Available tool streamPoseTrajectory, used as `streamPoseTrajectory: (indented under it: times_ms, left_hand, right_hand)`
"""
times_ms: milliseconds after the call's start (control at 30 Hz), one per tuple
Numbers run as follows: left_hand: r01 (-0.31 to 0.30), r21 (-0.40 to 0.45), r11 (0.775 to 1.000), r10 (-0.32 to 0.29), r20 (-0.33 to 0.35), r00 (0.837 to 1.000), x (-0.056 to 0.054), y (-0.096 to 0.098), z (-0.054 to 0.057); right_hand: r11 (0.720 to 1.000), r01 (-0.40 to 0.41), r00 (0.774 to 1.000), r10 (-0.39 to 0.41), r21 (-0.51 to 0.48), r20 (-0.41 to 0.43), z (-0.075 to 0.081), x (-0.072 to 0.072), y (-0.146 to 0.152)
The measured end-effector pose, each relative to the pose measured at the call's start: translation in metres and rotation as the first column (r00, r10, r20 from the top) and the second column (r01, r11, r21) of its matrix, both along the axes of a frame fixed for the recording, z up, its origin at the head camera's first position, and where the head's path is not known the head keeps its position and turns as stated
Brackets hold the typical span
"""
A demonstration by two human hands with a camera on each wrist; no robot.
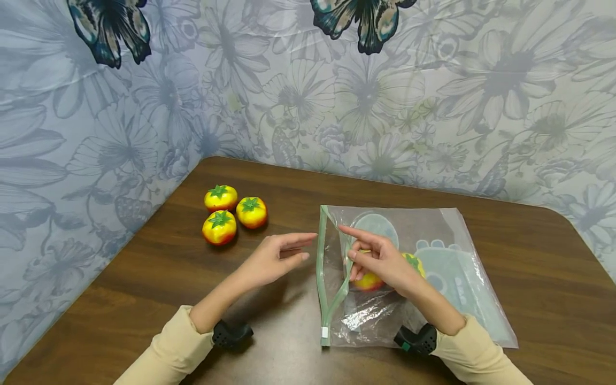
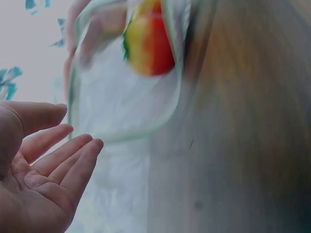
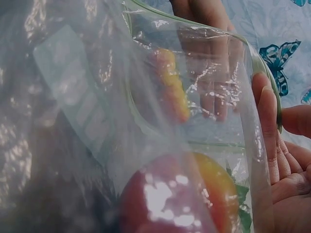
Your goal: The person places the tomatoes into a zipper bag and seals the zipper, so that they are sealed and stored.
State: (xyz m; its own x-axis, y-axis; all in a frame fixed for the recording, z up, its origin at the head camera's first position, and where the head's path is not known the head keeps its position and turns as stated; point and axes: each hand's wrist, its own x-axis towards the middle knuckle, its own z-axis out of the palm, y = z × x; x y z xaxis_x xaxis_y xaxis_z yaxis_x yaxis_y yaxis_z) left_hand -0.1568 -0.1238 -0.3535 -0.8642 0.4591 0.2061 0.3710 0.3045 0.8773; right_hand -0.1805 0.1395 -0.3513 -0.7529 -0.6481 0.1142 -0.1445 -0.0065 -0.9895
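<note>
A clear zip bag (image 1: 447,224) with a green zip edge lies on the table, its mouth spread apart toward the left. My right hand (image 1: 385,264) pinches one side of that mouth between thumb and fingers. Inside the bag, yellow-red toy persimmons (image 1: 369,282) with green leafy tops are partly hidden behind this hand. My left hand (image 1: 271,259) holds nothing; its fingers are extended, fingertips right by the opposite zip edge. In the left wrist view the left hand (image 2: 48,174) shows palm up before the bag's mouth, with a persimmon (image 2: 150,43) visible beyond.
Three more toy persimmons (image 1: 219,228) stand grouped at the table's back left. Pale green printed shapes (image 1: 445,272) show on the bag. Behind the brown wooden table (image 1: 284,187) hangs a floral cloth (image 1: 298,107) with butterfly decorations (image 1: 363,24).
</note>
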Motion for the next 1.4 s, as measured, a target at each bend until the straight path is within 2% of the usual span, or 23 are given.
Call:
streamPoseTrajectory:
  times_ms: [133,267,367,467,533,600,700,800,867,933,1167,1400]
  left_hand:
    - [-0.095,0.005,0.995,0.095,-0.009,0.995,0.0,-0.024,0.008]
    - [-0.185,0.015,0.983,0.185,-0.014,0.983,-0.002,-0.052,0.014]
    - [-0.283,-0.002,0.959,0.283,-0.05,0.958,-0.004,-0.073,0.017]
    - [-0.395,-0.032,0.918,0.391,-0.089,0.916,-0.005,-0.093,0.018]
    - [-0.438,-0.032,0.898,0.434,-0.096,0.896,-0.006,-0.102,0.018]
    - [-0.463,-0.037,0.886,0.457,-0.11,0.883,-0.006,-0.109,0.016]
    - [-0.48,-0.03,0.877,0.472,-0.135,0.871,-0.009,-0.116,0.012]
    - [-0.5,-0.067,0.863,0.484,-0.171,0.858,-0.012,-0.123,0.007]
    - [-0.502,-0.097,0.859,0.483,-0.172,0.859,-0.013,-0.126,0.004]
    - [-0.493,-0.133,0.86,0.472,-0.161,0.867,-0.014,-0.13,0.002]
    - [-0.418,-0.145,0.897,0.413,-0.066,0.908,-0.016,-0.142,-0.007]
    - [-0.35,-0.132,0.927,0.356,0.029,0.934,-0.016,-0.151,-0.016]
  right_hand:
    - [1.0,-0.001,1.0,0.001,-0.003,0.003,-0.001,-0.002,0.003]
    - [1.0,-0.005,1.0,0.005,-0.008,0.001,-0.001,-0.004,0.006]
    - [1.0,-0.011,1.0,0.011,-0.011,-0.004,-0.002,-0.007,0.008]
    - [1.0,-0.016,1.0,0.016,-0.01,-0.007,-0.002,-0.009,0.009]
    - [1.0,-0.018,1.0,0.018,-0.008,-0.004,-0.002,-0.01,0.009]
    - [1.0,-0.018,1.0,0.018,-0.005,0.002,-0.002,-0.011,0.01]
    - [1.0,-0.018,1.0,0.019,-0.003,0.011,-0.002,-0.012,0.011]
    - [1.0,-0.018,1.0,0.018,-0.003,0.017,-0.001,-0.014,0.012]
    - [1.0,-0.02,1.0,0.02,-0.004,0.019,-0.001,-0.014,0.013]
    - [1.0,-0.021,1.0,0.021,-0.004,0.018,-0.001,-0.015,0.014]
    - [1.0,-0.02,1.0,0.02,-0.013,0.012,-0.002,-0.017,0.015]
    - [1.0,-0.022,1.0,0.023,-0.013,0.018,-0.001,-0.017,0.016]
